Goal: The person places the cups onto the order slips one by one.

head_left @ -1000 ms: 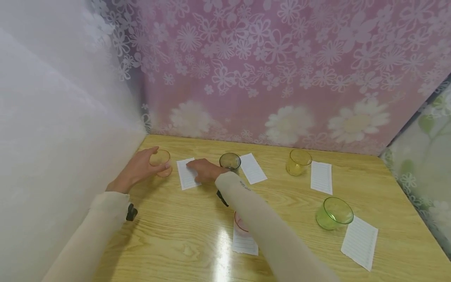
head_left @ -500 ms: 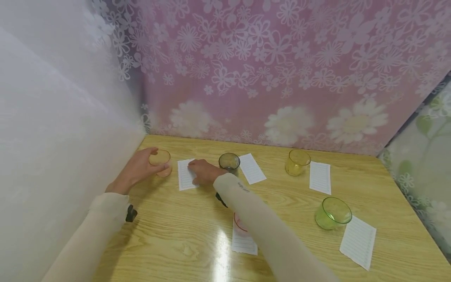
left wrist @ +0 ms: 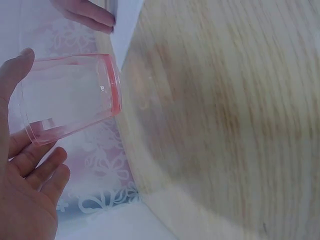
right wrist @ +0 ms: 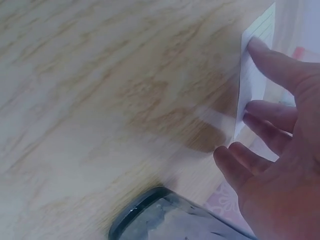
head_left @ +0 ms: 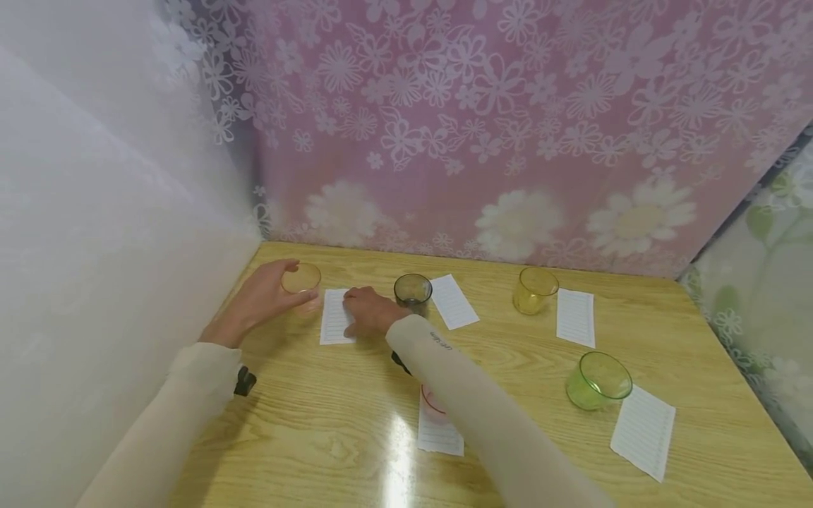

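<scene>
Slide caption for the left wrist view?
Left grip holding an upright, clear pinkish cup, right grip touching white paper.

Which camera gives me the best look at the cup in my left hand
The left wrist view: the cup shows large from the side, rim to base, with your left hand at its rim. The head view shows it smaller, partly hidden. The right wrist view apparently shows only part, behind your right hand.

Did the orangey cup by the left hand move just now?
Yes. The orangey cup has moved to the person's right, closer to the dark cup, which stayed put.
</scene>
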A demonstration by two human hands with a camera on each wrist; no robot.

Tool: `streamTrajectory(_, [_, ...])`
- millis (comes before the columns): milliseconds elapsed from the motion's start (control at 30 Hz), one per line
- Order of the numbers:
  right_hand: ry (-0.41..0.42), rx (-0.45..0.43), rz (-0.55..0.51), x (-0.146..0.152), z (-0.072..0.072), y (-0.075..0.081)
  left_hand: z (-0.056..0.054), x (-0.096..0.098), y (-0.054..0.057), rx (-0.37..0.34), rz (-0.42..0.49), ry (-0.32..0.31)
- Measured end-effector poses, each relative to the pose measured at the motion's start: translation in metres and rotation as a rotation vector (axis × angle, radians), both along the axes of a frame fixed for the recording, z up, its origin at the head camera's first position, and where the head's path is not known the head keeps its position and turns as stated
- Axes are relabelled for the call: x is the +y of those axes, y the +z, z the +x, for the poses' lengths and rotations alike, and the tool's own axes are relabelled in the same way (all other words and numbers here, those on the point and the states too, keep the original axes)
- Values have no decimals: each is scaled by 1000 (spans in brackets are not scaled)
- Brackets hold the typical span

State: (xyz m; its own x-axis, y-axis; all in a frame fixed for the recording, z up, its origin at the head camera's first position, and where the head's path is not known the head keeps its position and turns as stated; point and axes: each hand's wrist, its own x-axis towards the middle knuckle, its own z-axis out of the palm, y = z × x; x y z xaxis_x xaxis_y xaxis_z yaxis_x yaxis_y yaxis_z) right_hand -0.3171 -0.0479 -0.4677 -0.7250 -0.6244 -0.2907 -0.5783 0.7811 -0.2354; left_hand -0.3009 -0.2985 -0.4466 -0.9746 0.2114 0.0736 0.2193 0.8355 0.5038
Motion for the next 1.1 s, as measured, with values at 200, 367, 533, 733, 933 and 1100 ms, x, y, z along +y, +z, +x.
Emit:
streamTrajectory(200, [-28, -6, 17, 1, 3, 1, 0, 12, 6, 4, 4, -12])
streamTrajectory(367, [-28, 43, 47, -2, 8, 1, -1, 18, 5, 1, 16, -24])
streamTrajectory(533, [-39, 88, 61, -3, 13, -1, 1, 25, 5, -8, 27, -46])
streamTrajectory(733, [-31, 157, 83, -7, 16, -8, 5, 28, 2, -28, 46, -72])
streamTrajectory(933, [-43, 177, 86, -7, 20, -10, 8, 28, -1, -38, 54, -99])
streamTrajectory(1100, [-68, 169, 63, -6, 24, -8, 10, 28, -2, -48, 63, -149])
